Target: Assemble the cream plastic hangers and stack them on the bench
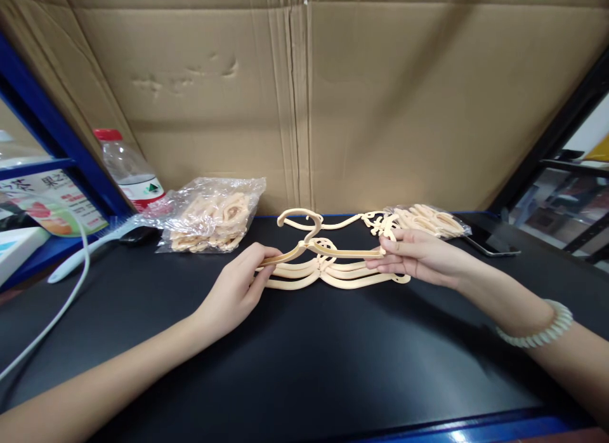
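Observation:
A cream plastic clothes hanger [349, 252] is held up between my two hands, its hook at the top. My left hand [242, 281] pinches the end of its left arm. My right hand [413, 256] grips the end of the right arm between thumb and fingers. Below and behind it, several more cream hangers [295, 282] lie on the black table, spread one in front of another. Another cream hanger [340, 225] lies farther back, and small curled cream pieces [375, 222] sit near my right fingertips. My fingers partly hide the ends of the held hanger.
A clear bag of cream hanger parts [214, 218] lies at the back left, another bag [428, 219] at the back right. A phone [492, 240] lies beside that one. A bottle [128, 170], a white brush-like handle [90, 249] and a cable [71, 310] are left. Cardboard [404, 100] stands behind.

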### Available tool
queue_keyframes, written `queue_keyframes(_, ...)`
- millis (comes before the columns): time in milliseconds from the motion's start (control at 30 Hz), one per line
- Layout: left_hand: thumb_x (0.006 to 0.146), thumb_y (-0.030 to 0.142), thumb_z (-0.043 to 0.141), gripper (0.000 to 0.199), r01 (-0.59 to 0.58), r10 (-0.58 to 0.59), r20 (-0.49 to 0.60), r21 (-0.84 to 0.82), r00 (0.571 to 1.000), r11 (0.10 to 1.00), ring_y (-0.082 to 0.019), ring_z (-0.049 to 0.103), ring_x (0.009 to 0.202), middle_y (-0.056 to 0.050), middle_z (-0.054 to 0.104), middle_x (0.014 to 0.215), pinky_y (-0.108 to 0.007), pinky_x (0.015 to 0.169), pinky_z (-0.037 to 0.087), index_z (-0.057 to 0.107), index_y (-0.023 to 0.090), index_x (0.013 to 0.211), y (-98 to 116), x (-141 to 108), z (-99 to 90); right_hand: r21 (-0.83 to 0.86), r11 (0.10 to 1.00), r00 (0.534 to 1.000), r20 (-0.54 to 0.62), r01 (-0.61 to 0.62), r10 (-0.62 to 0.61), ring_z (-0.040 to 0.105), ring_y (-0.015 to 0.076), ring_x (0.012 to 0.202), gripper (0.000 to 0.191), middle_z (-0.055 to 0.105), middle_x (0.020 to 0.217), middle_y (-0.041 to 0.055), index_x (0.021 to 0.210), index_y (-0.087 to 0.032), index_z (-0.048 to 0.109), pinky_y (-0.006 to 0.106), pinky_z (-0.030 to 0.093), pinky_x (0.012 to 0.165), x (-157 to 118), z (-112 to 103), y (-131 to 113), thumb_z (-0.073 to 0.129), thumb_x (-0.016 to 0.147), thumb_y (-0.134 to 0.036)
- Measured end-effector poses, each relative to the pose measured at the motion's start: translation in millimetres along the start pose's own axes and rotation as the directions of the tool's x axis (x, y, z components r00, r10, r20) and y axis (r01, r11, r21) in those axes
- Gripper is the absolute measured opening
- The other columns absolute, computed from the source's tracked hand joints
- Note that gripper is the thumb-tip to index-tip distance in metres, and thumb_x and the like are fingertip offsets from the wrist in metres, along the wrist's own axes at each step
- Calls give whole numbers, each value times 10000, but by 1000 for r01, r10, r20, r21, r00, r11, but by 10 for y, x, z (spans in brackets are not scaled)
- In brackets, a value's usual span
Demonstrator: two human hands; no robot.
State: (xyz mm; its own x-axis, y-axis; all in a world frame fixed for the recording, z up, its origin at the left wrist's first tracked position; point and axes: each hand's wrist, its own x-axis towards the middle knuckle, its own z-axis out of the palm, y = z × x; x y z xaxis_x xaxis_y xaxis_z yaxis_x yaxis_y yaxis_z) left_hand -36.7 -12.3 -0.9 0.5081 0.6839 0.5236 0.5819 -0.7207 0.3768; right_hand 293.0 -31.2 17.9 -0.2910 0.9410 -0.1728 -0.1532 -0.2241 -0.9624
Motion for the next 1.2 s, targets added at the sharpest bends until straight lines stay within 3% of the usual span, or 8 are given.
queue_keyframes(300, 943, 226, 438, 137, -13, 14, -32, 34, 999, 999, -138, 576, 799, -11, 586, 890, -239, 716, 462, 533, 185, 1031, -2, 11, -10, -80, 986, 986, -70, 147, -153, 686, 134, 673, 363, 691, 716, 40, 741, -166, 540, 235, 562, 725, 29, 62, 64, 815, 685, -396)
queue_keyframes(700, 951, 266, 419, 183, 2, -1, -36, 28, 999, 1000, -143, 599, 779, -16, 606, 887, -245, 712, 477, 535, 186, 1067, 44, -3, -13, -108, 947, 922, -216, 303, -320, 652, 114, 576, 449, 633, 641, -31, 741, -181, 491, 222, 530, 582, 44, 188, 88, 856, 600, -401)
queue_keyframes(1033, 943, 294, 433, 212, 89, -90, -25, -29, 996, 996, -159, 585, 825, -25, 612, 943, -253, 723, 459, 548, 200, 1095, 34, -7, -4, -42, 949, 913, -260, 313, -313, 638, 121, 657, 390, 621, 713, -13, 736, -167, 572, 221, 526, 594, 100, 146, 160, 866, 588, -377)
queue_keyframes(1200, 931, 342, 438, 265, 168, -169, -4, -47, 986, 985, -174, 589, 792, -35, 615, 940, -269, 675, 472, 516, 197, 1138, 22, -8, -1, -62, 914, 874, -271, 401, -402, 499, 85, 632, 265, 571, 758, 11, 772, -167, 682, 188, 444, 503, 93, 47, 57, 812, 668, -374)
